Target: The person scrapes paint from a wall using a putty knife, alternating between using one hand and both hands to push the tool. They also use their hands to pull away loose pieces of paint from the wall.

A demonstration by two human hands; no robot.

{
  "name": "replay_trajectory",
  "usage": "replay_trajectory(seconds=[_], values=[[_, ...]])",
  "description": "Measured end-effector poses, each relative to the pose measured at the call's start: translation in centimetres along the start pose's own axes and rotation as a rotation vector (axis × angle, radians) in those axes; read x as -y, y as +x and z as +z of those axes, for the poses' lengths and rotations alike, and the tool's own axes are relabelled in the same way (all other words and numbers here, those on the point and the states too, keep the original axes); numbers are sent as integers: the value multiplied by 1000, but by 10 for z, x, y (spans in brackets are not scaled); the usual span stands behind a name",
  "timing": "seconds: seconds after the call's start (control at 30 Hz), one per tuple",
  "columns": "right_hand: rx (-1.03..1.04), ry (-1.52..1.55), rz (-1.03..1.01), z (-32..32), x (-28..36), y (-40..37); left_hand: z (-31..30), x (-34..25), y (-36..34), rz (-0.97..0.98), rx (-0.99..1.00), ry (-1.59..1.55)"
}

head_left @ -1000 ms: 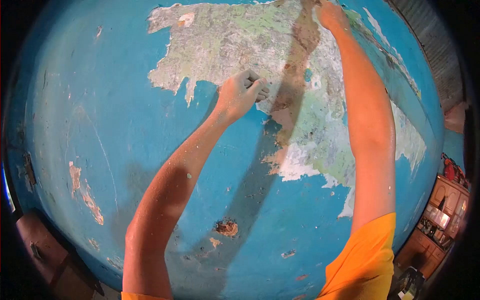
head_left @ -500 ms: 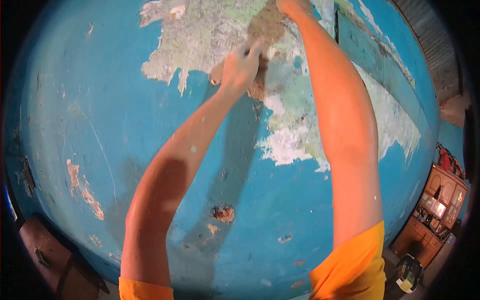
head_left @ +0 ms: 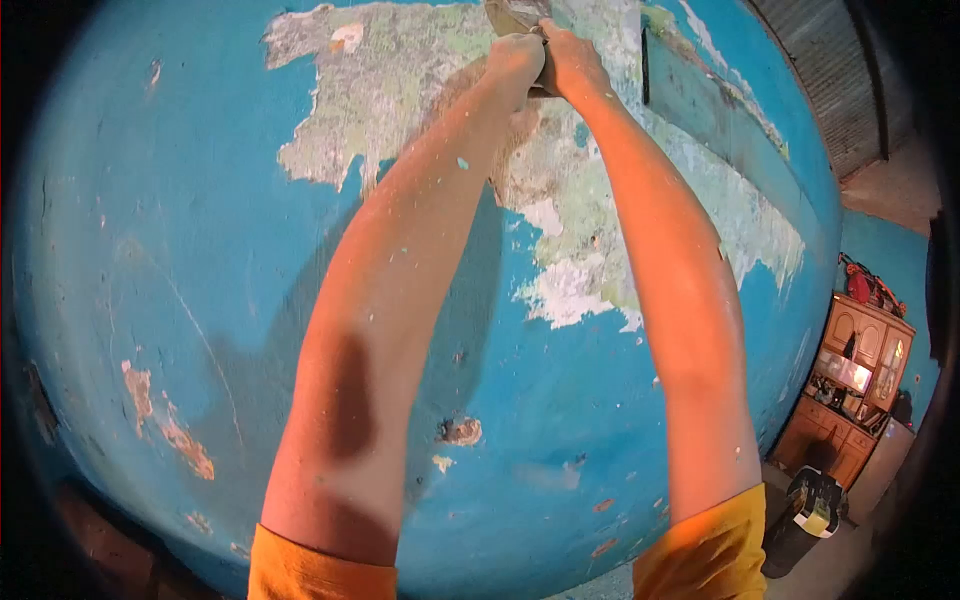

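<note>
Both my arms reach up against a blue painted wall [head_left: 200, 250]. My left hand [head_left: 517, 56] and my right hand [head_left: 570, 58] are pressed together near the top edge, closed around a scraper [head_left: 515, 14]. Its flat blade sticks up above the fingers and lies against a large patch of peeled paint [head_left: 400, 90], grey, green and white. The scraper's handle is hidden inside the hands. Paint flecks dot both forearms. Orange sleeves show at the bottom.
A blue ledge [head_left: 700, 100] runs along the wall at the upper right, under a corrugated metal roof [head_left: 830, 70]. A wooden cabinet [head_left: 855, 390] stands at the far right, with a dark container [head_left: 805, 515] on the floor beside it. Small chipped spots [head_left: 460, 432] mark the lower wall.
My left hand has risen from the edge of the peeled patch to join my right hand at the top. Both hands now grip the scraper together.
</note>
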State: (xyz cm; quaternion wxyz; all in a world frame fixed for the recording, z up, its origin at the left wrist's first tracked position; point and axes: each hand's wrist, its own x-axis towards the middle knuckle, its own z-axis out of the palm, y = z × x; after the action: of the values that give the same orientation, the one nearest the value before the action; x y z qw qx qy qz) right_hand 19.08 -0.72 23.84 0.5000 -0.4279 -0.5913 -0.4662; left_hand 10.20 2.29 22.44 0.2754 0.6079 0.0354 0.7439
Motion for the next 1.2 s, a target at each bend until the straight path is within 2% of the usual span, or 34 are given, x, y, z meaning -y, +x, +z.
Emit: replay_trajectory(seconds=[0.03,0.07,0.1,0.13,0.17,0.23,0.27,0.33,0.37,0.47,0.6,0.77,0.83,0.87,0.9,0.93,0.97,1.0,1.07,1.17,1.2], values=[[-16,-18,-35,0,5,8,-7,15,33,7,4,-4],[-1,-19,-27,7,8,5,-18,30,65,141,117,84],[-23,29,23,7,19,-4,-25,19,40,261,231,164],[-51,70,69,4,29,-12,-27,1,16,-166,143,37],[-33,53,86,-4,34,-25,-30,0,13,-192,154,27],[133,11,45,-16,37,-55,-39,13,-3,-265,159,95],[-37,57,14,-4,29,-63,-37,17,-8,-278,172,89],[29,62,20,-17,17,-63,-31,18,-10,-205,211,110],[89,74,10,-25,14,-59,-23,15,-6,-193,218,117],[45,102,43,-33,-7,-51,10,17,3,-135,69,-4],[98,142,173,-33,-26,-114,54,49,-3,-116,44,-19],[127,197,217,-43,-137,-179,150,122,-53,-196,74,107],[149,248,242,-43,-205,-209,202,187,-54,-220,208,314],[205,255,246,-44,-242,-225,232,272,11,61,619,841],[129,327,279,-50,-267,-247,265,341,46,187,826,1032],[55,395,307,-55,-290,-265,285,400,68,246,982,1098],[58,400,304,-58,-315,-275,306,330,-44,43,575,913],[81,510,351,-58,-342,-284,328,248,-171,-51,153,601],[112,628,405,-61,-358,-290,337,242,-188,-83,125,574],[209,500,448,-68,-347,-275,327,231,-186,-137,91,617],[279,463,364,-69,-342,-262,323,229,-172,-128,19,581]])
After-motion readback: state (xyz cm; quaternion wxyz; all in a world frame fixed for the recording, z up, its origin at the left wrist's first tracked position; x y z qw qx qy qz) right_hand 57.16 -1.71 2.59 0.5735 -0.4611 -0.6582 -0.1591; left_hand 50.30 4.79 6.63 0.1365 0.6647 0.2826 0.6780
